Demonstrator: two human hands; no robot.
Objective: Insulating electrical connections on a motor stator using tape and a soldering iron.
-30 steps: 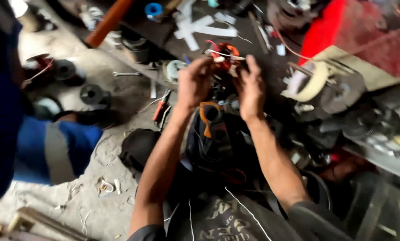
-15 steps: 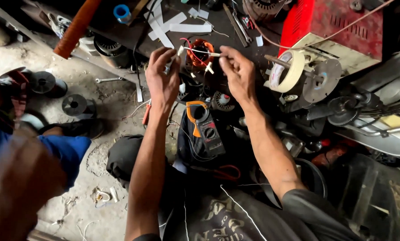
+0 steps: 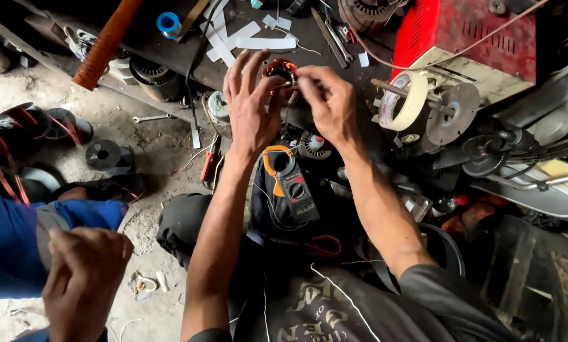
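Right hand (image 3: 325, 101) pinches copper coil (image 3: 279, 68); clamp meter (image 3: 290, 183) lies below.

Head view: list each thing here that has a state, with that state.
left hand: fingers spread, against the coil
right hand: pinching at the coil
copper coil: between both hands
clamp meter: lying below the hands, jaw closed
tape roll: mounted on a spindle

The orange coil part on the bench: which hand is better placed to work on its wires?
Probably the right hand: its fingertips pinch at the orange coil part, while the left hand is spread beside it.
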